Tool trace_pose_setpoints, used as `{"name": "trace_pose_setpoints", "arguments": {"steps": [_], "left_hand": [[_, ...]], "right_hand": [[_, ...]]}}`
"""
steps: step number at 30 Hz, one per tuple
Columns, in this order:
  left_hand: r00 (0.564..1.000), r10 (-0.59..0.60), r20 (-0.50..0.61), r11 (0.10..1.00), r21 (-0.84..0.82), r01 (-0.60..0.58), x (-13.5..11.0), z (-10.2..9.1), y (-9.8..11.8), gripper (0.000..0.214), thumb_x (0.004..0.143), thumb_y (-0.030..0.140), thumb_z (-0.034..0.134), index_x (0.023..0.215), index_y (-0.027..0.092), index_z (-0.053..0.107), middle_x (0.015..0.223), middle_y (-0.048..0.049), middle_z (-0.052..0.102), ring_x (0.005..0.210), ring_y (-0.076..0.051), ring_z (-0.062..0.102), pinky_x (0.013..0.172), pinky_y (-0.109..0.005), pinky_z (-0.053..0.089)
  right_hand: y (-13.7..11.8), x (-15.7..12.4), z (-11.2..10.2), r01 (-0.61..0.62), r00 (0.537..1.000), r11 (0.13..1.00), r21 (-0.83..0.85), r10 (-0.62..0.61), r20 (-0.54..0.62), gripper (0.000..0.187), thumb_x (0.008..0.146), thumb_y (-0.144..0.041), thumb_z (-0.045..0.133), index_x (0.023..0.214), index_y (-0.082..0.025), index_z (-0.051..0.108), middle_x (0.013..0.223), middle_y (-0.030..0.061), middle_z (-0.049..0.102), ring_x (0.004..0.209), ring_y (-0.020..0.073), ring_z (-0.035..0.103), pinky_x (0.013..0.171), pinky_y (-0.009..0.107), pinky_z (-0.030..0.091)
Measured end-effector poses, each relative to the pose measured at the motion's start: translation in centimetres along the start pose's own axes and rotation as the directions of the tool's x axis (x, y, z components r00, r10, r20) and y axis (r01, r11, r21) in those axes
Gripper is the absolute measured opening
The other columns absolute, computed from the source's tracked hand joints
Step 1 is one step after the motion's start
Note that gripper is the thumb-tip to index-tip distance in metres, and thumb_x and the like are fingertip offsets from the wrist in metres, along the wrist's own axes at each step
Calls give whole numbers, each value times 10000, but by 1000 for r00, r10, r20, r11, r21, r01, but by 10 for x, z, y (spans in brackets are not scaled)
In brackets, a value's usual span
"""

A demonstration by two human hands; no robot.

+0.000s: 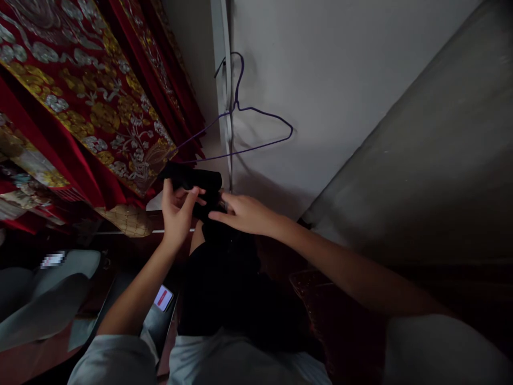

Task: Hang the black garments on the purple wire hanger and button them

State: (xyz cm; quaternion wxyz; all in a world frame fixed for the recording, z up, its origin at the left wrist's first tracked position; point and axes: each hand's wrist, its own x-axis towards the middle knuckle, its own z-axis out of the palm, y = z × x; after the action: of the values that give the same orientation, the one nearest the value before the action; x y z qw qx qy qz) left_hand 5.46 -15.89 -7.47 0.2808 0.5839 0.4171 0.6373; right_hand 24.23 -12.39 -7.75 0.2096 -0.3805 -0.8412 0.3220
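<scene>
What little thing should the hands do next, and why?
Maybe the right hand should gently pinch the black bundle: it is right by the lower part, while the left hand is at the upper part, so both could steady it.

The head camera looks forward and down, close above the left hand [177,214] and right hand [252,215], facing a wall [352,75].

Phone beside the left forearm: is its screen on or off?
On: the phone glows pale with a red patch across it, bright against the dim surroundings. Any wording is too small to read.
</scene>
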Motion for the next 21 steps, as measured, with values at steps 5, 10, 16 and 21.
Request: {"name": "trace_pose_setpoints", "arguments": {"steps": [5,10,16,21], "left_hand": [[997,-39,71,998,-50,42,1,4,9,363,938,377,716,1166,218,483,954,-41,791,520,-88,665,535,-216,544],[998,-26,56,1000,-1,26,5,-2,15,376,941,387,708,1206,220,500,1005,-56,802,474,-81,653,472,-200,522],[998,-17,53,1000,12,17,3,0,15,386,950,379,702,1255,231,516,1055,-65,798,416,-62,600,399,-192,480],[998,-36,59,999,36,34,0,5,14,400,953,412,699,1275,229,549,1067,-76,788,438,-66,596,397,-201,471]], "right_hand": [[-2,10,16,99,994,983,153,-89,-70,282,973,-437,569,932,-165,627,697,13,575,624,133,503,599,290,307],[-4,7,18,23,1000,959,282,-26,8,264,964,-311,528,732,-187,508,604,-19,523,570,108,475,558,274,298],[-3,-8,9,-27,995,923,384,-12,101,361,1005,-402,501,705,-209,443,568,-19,545,530,103,496,555,276,361],[3,-16,10,0,997,915,404,-34,75,363,1012,-397,484,705,-219,411,543,-36,521,500,93,470,561,280,365]]}}
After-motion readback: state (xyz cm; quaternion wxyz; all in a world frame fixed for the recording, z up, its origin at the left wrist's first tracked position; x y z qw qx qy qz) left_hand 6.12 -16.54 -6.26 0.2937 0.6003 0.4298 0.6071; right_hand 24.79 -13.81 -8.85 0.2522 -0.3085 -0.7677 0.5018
